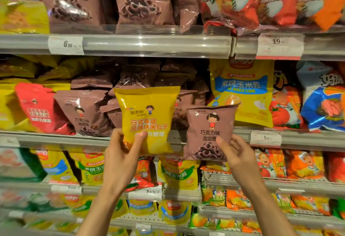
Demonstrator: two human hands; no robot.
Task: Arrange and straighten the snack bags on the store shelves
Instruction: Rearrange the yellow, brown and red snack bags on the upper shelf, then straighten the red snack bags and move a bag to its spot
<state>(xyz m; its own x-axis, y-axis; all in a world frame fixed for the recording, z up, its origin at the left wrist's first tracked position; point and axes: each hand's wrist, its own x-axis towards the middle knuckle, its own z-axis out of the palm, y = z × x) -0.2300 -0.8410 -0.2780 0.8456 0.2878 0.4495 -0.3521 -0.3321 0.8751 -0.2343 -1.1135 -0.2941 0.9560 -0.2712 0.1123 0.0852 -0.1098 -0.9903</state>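
Note:
My left hand [123, 153] grips the lower left corner of a small yellow snack bag [147, 112], thumb on its front, holding it upright in front of the middle shelf [56, 138]. My right hand [235, 153] grips the lower right corner of a small brown chocolate-ring bag [209, 129], also upright and just right of the yellow one. Behind both bags, a heap of matching brown bags [85, 110] lies untidily on the middle shelf, some tilted or lying flat.
A red bag [37, 107] and yellow bags stand left of the heap, a large yellow corn bag [242, 90] and tomato-print bags to the right. The top shelf [149, 43] carries big brown and orange bags. Lower shelves hold yellow, green and orange bags.

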